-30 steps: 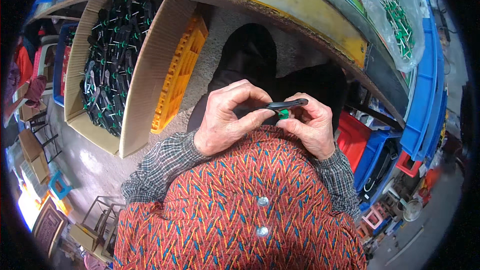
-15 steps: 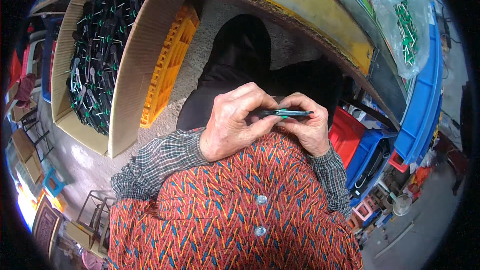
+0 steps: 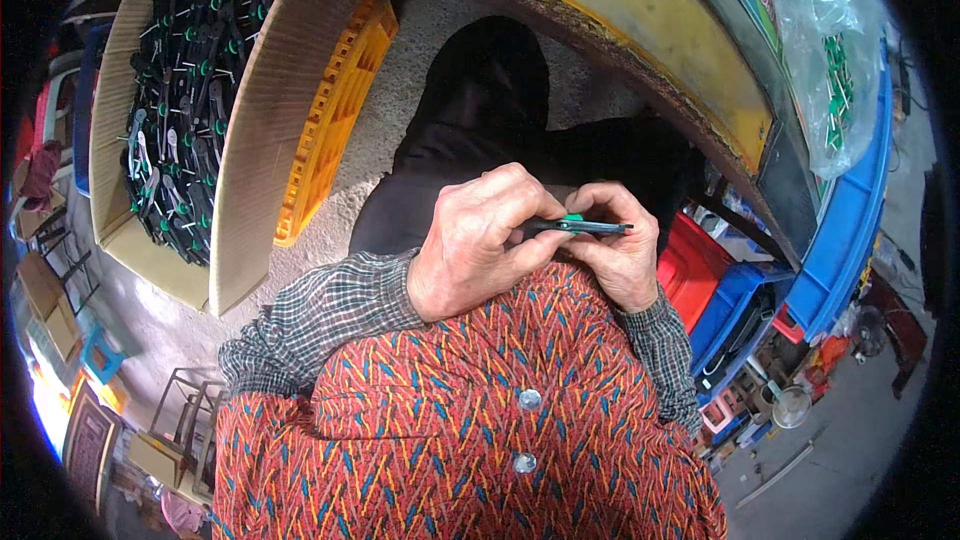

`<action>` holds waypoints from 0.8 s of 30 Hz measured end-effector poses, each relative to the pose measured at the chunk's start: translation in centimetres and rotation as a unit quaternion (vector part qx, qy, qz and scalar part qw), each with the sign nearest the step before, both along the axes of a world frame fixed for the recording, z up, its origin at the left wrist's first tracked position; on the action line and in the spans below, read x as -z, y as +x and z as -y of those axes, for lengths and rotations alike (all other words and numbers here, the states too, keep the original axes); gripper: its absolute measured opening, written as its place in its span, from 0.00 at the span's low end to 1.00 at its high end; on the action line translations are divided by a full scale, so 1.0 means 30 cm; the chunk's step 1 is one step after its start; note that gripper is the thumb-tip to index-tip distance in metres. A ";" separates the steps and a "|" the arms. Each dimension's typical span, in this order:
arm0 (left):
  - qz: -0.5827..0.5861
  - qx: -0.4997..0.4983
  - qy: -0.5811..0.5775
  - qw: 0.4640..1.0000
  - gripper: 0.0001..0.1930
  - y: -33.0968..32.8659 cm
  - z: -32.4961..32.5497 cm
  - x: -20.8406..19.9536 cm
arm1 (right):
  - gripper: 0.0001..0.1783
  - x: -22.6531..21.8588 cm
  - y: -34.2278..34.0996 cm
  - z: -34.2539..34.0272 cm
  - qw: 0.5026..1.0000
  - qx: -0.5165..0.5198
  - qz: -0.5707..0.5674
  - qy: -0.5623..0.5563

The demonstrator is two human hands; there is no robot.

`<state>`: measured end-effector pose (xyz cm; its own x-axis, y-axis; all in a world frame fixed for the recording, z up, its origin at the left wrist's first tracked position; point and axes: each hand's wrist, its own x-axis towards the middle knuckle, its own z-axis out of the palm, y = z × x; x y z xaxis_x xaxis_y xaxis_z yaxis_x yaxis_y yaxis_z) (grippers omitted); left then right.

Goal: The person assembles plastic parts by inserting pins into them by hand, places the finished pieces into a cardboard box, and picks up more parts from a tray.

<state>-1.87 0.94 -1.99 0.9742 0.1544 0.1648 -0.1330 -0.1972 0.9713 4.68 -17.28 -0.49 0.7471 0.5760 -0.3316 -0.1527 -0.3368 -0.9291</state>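
Note:
In front of my lap I hold a slim black tool (image 3: 600, 227) with a green part near its middle; its exact kind does not show. My left hand (image 3: 485, 240) pinches its left end between thumb and fingers. My right hand (image 3: 622, 252) closes round the other side, thumb below and forefinger above the green part. The tool lies roughly level, its thin dark tip pointing right. Part of its left end is hidden by my left fingers.
At left, an open cardboard box (image 3: 240, 180) holds many black pieces with green parts and metal pins. An orange plastic crate (image 3: 335, 120) stands beside it. Ahead is a worn table edge (image 3: 640, 30). A clear bag (image 3: 830, 70) of green-headed pins rests by a blue tray (image 3: 845, 250) at right.
The green part now shows more above the tool, between my fingertips. My right forefinger has shifted slightly. Both hands keep their hold; the view has turned a little.

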 end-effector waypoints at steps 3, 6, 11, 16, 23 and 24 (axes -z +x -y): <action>-0.004 -0.004 0.000 1.000 0.10 0.003 0.001 0.004 | 0.19 0.007 0.001 0.002 1.000 0.006 -0.011 0.000; 0.004 -0.008 0.003 1.000 0.10 0.007 0.001 0.011 | 0.21 -0.001 0.002 -0.003 1.000 -0.003 -0.001 -0.009; 0.008 -0.016 0.004 1.000 0.10 0.006 0.001 0.014 | 0.18 0.014 0.016 0.011 0.999 -0.028 0.031 -0.008; 0.004 -0.007 0.012 1.000 0.10 0.007 0.002 0.011 | 0.14 0.005 0.021 0.006 0.998 -0.037 0.038 -0.016; 0.009 -0.013 0.020 1.000 0.10 0.004 0.007 0.012 | 0.12 0.008 0.024 0.004 0.995 -0.068 0.070 -0.017; 0.009 -0.013 0.020 1.000 0.10 0.003 0.006 0.014 | 0.12 0.007 0.024 0.003 0.995 -0.068 0.069 -0.017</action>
<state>-1.77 0.75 -2.42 0.9668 0.1720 0.1887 -0.1446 -0.2403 0.9599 5.39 -17.38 -0.71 0.7027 0.6654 -0.2520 0.0254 -0.3775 -0.9257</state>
